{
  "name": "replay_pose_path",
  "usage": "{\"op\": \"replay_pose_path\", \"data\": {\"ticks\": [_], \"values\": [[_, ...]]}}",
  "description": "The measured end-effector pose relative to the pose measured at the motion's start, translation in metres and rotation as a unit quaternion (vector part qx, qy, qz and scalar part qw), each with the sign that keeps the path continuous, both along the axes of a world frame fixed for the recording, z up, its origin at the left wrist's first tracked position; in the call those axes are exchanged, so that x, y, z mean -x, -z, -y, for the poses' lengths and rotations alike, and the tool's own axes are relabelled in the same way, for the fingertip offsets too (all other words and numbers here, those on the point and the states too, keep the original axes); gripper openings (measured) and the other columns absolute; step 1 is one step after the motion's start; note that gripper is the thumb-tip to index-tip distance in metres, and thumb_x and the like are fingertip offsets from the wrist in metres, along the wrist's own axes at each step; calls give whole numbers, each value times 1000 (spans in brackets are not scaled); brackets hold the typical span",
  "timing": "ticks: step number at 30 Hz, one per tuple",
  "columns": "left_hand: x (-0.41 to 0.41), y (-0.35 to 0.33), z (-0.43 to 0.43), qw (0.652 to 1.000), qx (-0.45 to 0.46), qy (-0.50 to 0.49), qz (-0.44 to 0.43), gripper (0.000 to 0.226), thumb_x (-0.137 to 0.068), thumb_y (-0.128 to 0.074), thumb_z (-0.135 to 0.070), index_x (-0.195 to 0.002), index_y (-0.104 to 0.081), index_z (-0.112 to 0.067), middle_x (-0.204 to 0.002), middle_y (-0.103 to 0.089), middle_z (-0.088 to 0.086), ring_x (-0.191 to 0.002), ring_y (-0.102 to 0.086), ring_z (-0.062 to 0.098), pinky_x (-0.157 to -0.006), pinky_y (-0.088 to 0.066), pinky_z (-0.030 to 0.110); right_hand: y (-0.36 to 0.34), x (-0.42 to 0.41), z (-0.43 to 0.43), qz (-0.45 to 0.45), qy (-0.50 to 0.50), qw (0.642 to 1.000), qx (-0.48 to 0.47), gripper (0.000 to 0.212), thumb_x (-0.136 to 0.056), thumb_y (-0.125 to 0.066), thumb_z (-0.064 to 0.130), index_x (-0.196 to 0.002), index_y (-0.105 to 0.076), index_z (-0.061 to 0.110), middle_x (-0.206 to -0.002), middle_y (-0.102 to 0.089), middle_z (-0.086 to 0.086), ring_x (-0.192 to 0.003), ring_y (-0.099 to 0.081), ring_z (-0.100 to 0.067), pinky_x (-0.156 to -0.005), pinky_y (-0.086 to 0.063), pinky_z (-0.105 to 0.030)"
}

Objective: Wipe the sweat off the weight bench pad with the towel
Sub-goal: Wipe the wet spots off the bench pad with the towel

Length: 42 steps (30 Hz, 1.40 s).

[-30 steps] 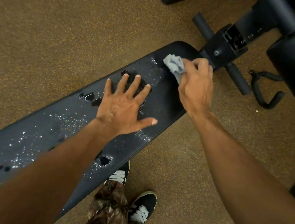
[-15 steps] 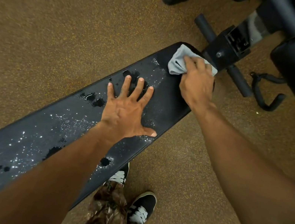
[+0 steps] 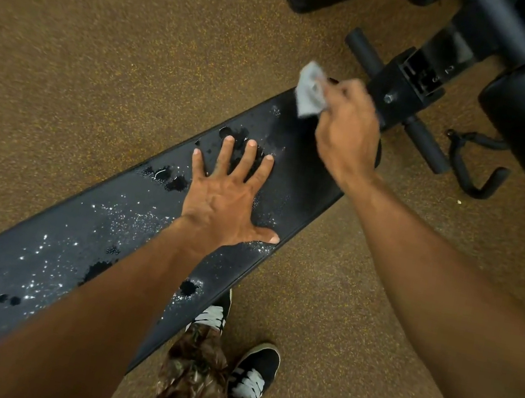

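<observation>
Now the right hand grips a bunched grey towel at the far end of the wet bench pad. Left hand lies flat, fingers spread wide. Numbers on the frame are too blurred to read.

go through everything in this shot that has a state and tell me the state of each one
Bench pad: wet, droplets and dark puddles over most of it.
Towel: bunched, at the pad's far end.
Right hand: closed on the towel.
Left hand: open, flat on the pad, fingers spread.
</observation>
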<state>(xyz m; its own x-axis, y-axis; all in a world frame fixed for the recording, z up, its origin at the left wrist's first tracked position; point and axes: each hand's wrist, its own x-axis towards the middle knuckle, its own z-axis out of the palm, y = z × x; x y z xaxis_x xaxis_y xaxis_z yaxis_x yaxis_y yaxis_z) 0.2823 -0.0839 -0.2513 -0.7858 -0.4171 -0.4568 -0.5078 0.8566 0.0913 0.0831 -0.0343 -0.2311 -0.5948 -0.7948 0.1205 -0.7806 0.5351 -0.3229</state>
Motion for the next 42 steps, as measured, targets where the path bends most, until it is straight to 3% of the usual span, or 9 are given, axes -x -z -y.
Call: {"op": "replay_pose_path", "data": {"ticks": [6,10,12,14,17,25,32,38,42], "values": [[0,0,0,1000,-2,-1,7,133,-58,-37,-101,-155,17,-28,-165,18,4,-149,20,39,-113,-6,73,12,-15,23,34,-61,991,-117,50,-94,-44,3,-141,-52,17,-150,-47,-10,-138,-43,-27,-112,-34,-40],[3,-12,2,999,-31,-9,29,126,-62,-42,-97,-157,6,-29,-167,2,3,-151,12,36,-114,-10,71,5,-58,11,51,-160,979,-115,49,-94,-45,8,-140,-53,20,-146,-52,-4,-133,-50,-24,-101,-42,-37],[4,-28,9,997,-52,-49,2,97,-72,-48,-87,-152,-29,-35,-159,-32,2,-150,-19,31,-112,-29,60,-2,-57,4,57,-181,973,-132,48,-94,-44,11,-139,-54,26,-140,-58,0,-122,-57,-27,-89,-47,-39],[1,-44,20,991,-31,-113,-69,49,-84,-56,-66,-124,-61,-38,-126,-65,1,-118,-59,29,-86,-48,41,-8,-48,2,78,-176,970,-150,47,-94,-44,14,-137,-54,30,-138,-59,3,-117,-58,-30,-83,-48,-40],[-2,-59,35,967,-5,-161,-195,21,-88,-57,-42,-100,-67,-28,-100,-67,1,-80,-66,29,-64,-47,33,-19,-45,-1,70,-131,986,-77,49,-91,-42,13,-134,-58,30,-139,-58,7,-118,-59,-28,-85,-54,-42],[12,-50,67,942,-30,-157,-293,30,-91,-43,-8,-113,-60,-20,-117,-66,5,-96,-67,26,-79,-56,45,13,-80,-17,84,-82,986,-121,57,-97,-35,-5,-149,-39,18,-161,-27,-8,-148,-25,-30,-116,-30,-48],[3,-35,56,956,-9,-173,-239,42,-94,-41,-7,-127,-59,-26,-124,-64,8,-93,-66,37,-73,-51,43,-2,-103,-30,107,-248,957,-110,47,-93,-48,-3,-134,-60,17,-141,-57,-9,-125,-58,-31,-93,-53,-44],[-24,-24,43,974,29,-170,-150,44,-96,-45,-11,-135,-58,-25,-140,-56,0,-121,-56,32,-83,-54,49,-37,-15,-6,75,6,997,13,46,-93,-37,18,-132,-60,24,-127,-66,-5,-111,-63,-31,-94,-51,-44],[-34,-18,28,979,38,-148,-135,45,-94,-51,-15,-138,-57,-19,-144,-54,1,-131,-49,30,-91,-53,50,-18,4,36,61,-26,991,-115,48,-96,-37,16,-141,-52,24,-137,-59,-12,-123,-54,-35,-102,-42,-42]]}}
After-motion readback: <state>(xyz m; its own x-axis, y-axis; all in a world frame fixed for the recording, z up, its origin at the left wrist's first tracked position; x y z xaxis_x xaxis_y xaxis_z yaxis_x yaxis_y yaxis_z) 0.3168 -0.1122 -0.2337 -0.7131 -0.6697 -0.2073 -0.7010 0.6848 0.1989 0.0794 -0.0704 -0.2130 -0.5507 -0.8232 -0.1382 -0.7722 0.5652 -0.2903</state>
